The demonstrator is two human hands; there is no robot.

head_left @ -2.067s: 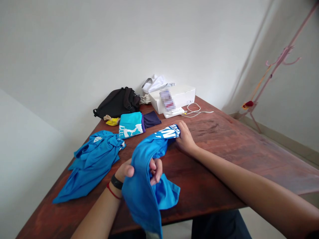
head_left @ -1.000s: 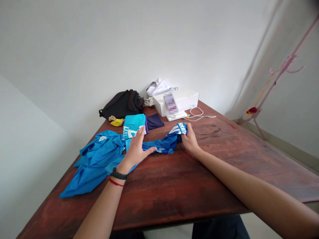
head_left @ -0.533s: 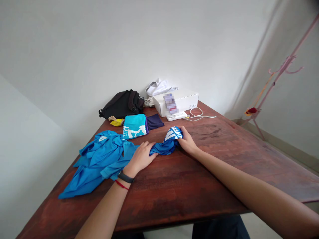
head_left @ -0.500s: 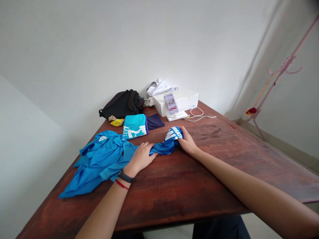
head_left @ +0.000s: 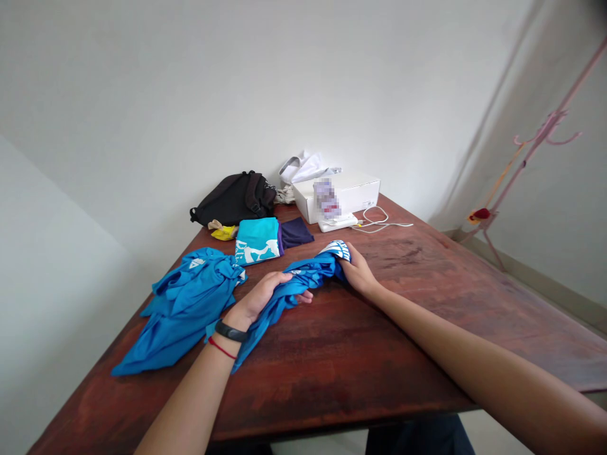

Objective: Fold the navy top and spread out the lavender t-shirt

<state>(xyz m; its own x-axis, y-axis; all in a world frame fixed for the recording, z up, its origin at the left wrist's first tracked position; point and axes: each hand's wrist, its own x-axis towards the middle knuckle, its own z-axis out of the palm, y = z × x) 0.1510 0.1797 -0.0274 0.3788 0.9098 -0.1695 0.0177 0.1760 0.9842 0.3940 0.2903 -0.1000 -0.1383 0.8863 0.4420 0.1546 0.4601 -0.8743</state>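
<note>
A bunched blue shirt with white lettering point(head_left: 303, 278) lies stretched across the wooden table point(head_left: 417, 328) between both hands. My left hand point(head_left: 258, 297) is closed round its near end, with cloth trailing under the wrist. My right hand point(head_left: 358, 272) grips the far end by the white print. To the left a second blue shirt point(head_left: 184, 303) lies crumpled in a heap.
A folded teal shirt point(head_left: 256, 239) and a folded dark purple cloth point(head_left: 296, 231) lie behind the hands. Further back sit a black bag point(head_left: 232, 197), a yellow scrap point(head_left: 222, 232), a white box point(head_left: 346, 193), white cloth point(head_left: 306, 165) and a white cable point(head_left: 379, 221). A pink stand point(head_left: 526, 151) is at right.
My left hand has drawn back toward me and lifted the near end of the shirt off the table, pulling it away from the crumpled heap. My right hand has stayed on the far end.
</note>
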